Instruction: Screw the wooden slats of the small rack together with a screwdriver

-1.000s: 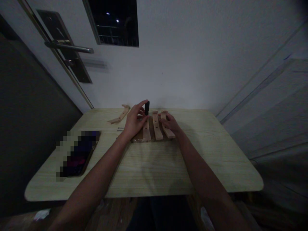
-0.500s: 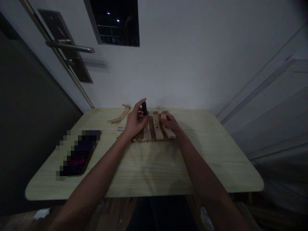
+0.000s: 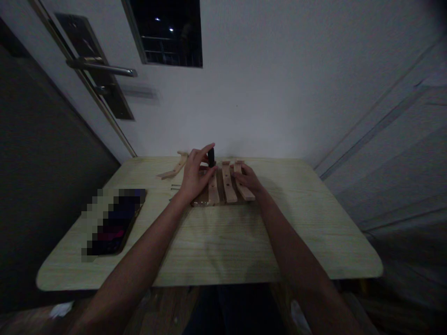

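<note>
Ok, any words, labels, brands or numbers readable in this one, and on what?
None can be read.
The flat dark object on the table is pixelated, so anything on it is unreadable.
The wooden slats, the dark tool in the left hand and the door plate show no lettering.

Bare worktop (image 3: 226, 242) lies open in front of the slatted wooden panel (image 3: 226, 188) and to its right. Left of the panel, thin metal pins (image 3: 174, 187), a loose curved slat (image 3: 173, 168) and a dark flat device (image 3: 113, 223) take up room. Directly behind the panel, the wall (image 3: 265, 93) blocks passage.
</note>
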Demonstrator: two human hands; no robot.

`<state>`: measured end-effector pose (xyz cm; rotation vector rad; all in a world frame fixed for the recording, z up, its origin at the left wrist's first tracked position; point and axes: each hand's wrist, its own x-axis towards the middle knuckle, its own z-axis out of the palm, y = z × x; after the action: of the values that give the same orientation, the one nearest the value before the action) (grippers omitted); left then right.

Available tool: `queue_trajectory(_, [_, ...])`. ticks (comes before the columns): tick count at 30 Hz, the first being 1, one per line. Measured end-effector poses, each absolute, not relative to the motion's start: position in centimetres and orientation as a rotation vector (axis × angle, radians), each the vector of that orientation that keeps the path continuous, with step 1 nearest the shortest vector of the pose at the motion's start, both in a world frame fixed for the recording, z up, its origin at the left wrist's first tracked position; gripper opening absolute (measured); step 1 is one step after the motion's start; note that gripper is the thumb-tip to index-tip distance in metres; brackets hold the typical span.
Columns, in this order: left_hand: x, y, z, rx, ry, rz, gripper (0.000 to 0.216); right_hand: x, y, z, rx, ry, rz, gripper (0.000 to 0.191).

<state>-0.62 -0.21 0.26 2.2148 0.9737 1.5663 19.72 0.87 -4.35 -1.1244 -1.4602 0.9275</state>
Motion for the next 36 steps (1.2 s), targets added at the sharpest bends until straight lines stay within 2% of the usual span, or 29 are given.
queue_trajectory(4, [-0.68, -0.18, 0.14, 2.241, 0.986, 1.561, 0.06, 19.86, 0.97, -4.46, -1.142, -1.458, 0.938, 0.045])
queue_trajectory(11, [-0.58, -0.33, 0.1, 2.175, 0.963, 1.569, 0.064, 19.67, 1.11, -4.66, -1.122, -1.393, 0.968, 0.038])
queue_trajectory(17, [-0.65, -0.63, 0.32, 2.213, 0.906, 1.537, 0.051, 19.81, 1.17, -4.72, -1.123, -1.397, 0.974, 0.036])
queue_trajectory(26, [-0.48, 0.02, -0.24, 2.044, 0.978, 1.647, 0.052, 19.9, 1.42, -5.21, -1.121, -1.404, 0.981, 0.043])
queue_trajectory(36, [-0.43, -0.31, 0.18, 2.097, 0.991, 1.595, 0.051, 19.78, 1.29, -4.94, -1.121, -1.379, 0.983, 0.042])
